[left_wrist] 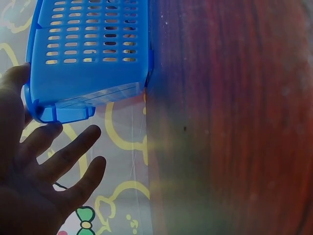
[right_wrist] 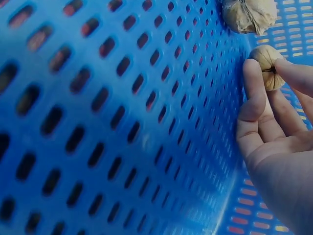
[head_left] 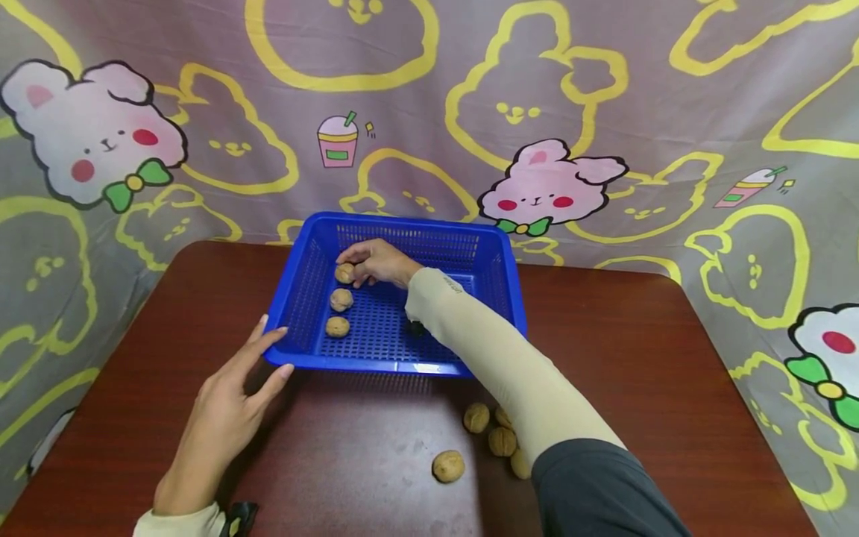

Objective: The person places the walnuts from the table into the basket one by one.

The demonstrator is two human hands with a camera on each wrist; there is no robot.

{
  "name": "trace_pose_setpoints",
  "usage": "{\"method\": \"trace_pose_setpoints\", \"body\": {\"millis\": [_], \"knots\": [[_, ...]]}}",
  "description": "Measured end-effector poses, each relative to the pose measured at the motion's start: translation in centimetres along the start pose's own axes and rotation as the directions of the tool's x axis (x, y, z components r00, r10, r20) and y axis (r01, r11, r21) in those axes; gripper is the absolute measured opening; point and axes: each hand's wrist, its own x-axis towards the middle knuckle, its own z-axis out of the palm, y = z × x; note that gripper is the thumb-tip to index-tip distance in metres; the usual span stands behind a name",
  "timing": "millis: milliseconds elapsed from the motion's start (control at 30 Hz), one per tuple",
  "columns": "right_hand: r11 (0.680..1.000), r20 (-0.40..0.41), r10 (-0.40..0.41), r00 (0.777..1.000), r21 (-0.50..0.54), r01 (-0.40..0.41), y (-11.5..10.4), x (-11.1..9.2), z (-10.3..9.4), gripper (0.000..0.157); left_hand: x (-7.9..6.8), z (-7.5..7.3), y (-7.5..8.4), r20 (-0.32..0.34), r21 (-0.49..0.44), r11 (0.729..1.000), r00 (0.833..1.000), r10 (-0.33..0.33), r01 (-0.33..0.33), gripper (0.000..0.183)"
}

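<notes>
A blue perforated plastic basket stands on the table. Inside, along its left wall, are a near walnut, a middle walnut and a far walnut. My right hand reaches into the basket and pinches the far walnut between thumb and fingers. In the right wrist view, that walnut shows its seam between the fingertips, close to the wall. My left hand holds the basket's near left corner by the rim with thumb and index finger. Its other fingers are spread out in the left wrist view.
On the brown table, one walnut lies apart in front of the basket. Several more cluster to its right around another walnut, partly hidden by my right sleeve. A patterned curtain hangs behind the table.
</notes>
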Motion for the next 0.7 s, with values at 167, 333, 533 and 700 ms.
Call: {"method": "trace_pose_setpoints", "body": {"millis": [167,333,533,700], "knots": [[0.998,-0.006,0.023,1.000,-0.055,-0.024,-0.2,-0.6,-0.5,0.041,0.0,0.0,0.1,0.002,0.005,1.000,1.000,-0.002,0.002,0.053],[0.996,-0.003,0.026,1.000,-0.084,-0.027,-0.3,-1.6,-1.2,0.043,-0.1,0.0,0.1,-0.004,0.004,1.000,1.000,0.007,-0.007,0.053],[0.991,0.010,-0.028,1.000,-0.131,0.029,-2.0,-4.7,-2.6,0.041,-0.1,0.0,0.1,-0.015,0.002,1.000,1.000,0.020,-0.020,0.053],[0.982,0.014,-0.095,0.995,-0.160,0.096,-3.4,-7.9,-4.3,0.038,-0.1,0.0,0.2,-0.007,-0.002,1.000,1.000,0.018,-0.019,0.054]]}}
